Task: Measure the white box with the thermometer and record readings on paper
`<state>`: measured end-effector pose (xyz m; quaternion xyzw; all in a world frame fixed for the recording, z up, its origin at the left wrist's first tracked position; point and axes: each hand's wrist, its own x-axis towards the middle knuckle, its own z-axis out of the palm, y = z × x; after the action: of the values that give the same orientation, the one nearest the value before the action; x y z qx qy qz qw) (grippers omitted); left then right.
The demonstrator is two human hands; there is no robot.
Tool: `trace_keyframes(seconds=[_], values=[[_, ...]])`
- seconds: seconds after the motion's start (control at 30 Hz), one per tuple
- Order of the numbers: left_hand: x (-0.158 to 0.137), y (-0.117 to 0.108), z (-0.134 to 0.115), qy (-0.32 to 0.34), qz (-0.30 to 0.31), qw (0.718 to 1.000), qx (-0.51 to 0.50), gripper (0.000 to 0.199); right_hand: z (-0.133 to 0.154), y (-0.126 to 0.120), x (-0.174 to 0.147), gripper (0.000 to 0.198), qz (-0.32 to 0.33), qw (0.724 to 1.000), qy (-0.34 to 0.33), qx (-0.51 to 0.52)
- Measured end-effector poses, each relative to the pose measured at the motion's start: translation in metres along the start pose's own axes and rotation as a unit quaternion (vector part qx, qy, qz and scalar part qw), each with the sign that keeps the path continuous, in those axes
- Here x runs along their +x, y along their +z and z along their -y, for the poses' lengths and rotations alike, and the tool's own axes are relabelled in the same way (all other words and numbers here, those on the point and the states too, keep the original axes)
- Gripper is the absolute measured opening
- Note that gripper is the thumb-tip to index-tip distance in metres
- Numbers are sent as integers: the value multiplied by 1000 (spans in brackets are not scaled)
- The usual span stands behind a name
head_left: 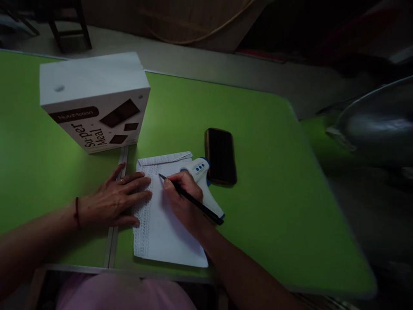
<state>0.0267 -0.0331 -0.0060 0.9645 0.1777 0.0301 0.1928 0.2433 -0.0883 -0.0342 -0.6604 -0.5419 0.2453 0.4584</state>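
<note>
My right hand (183,196) grips a black pen (193,199), its tip against the upper part of a white notepad (171,241). Columns of small handwriting run down the pad's left side, and its top edge is folded over. Flat and with fingers spread, my left hand (118,198) rests on the pad's left edge and the table. A white and blue infrared thermometer (206,193) lies just right of the pad, partly hidden behind my right hand. Beyond it a dark smartphone (221,157) lies face up in a brown-edged case.
A white NutriMotion box (97,99) stands upright at the back left of the green table (274,206). A metal seam (111,245) crosses the table at left. A dark chair (69,26) stands beyond the far edge, and a shiny rounded object (380,120) is at far right.
</note>
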Motion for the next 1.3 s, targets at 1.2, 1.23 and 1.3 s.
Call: trace_keyframes(seconds=[1.2, 1.23, 1.3], values=[[0, -1, 1, -4, 0, 1000, -8, 60, -4, 0, -2, 12, -11, 1000, -9, -10], [0, -1, 1, -3, 3, 1000, -6, 60, -4, 0, -2, 12, -12, 1000, -8, -14], [0, -2, 1, -4, 8, 1000, -3, 60, -4, 0, -1, 12, -12, 1000, -8, -19]])
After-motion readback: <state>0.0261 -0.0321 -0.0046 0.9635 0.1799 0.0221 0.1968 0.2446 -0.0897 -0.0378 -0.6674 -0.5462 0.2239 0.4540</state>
